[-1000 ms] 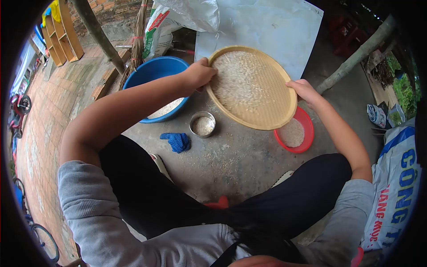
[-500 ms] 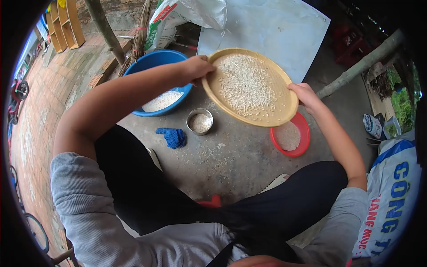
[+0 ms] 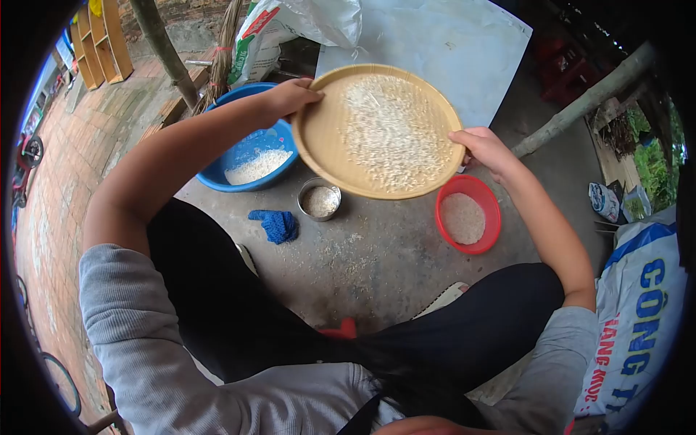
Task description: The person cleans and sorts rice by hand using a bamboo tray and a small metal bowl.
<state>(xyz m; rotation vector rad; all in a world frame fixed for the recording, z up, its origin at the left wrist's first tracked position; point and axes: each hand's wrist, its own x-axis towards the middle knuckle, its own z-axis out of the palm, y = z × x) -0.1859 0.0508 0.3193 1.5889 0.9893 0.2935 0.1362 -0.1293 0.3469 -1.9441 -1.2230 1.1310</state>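
A round woven tray (image 3: 319, 141) hangs in the air, with pale grains (image 3: 395, 134) spread over its middle and right, partly blurred. My left hand (image 3: 291, 97) grips its upper left rim. On the right rim, my right hand (image 3: 487, 150) has its thumb over the edge. Under my left forearm is a blue basin (image 3: 210, 180) holding whitish grain (image 3: 259, 166). A metal bowl (image 3: 319, 199) with some grain stands below the tray. To the lower right, a red basin (image 3: 491, 215) also holds grain.
A blue cloth (image 3: 275, 225) lies left of the metal bowl. Behind the tray is a pale board (image 3: 435, 43), beside a white sack (image 3: 319, 22). A wooden pole (image 3: 587, 101) slants at right, above a large printed sack (image 3: 638, 312). Grains are scattered on the floor (image 3: 355, 268).
Both hands have moved left with the tray. The grains on it have shifted and are more blurred. More of the blue and red basins shows.
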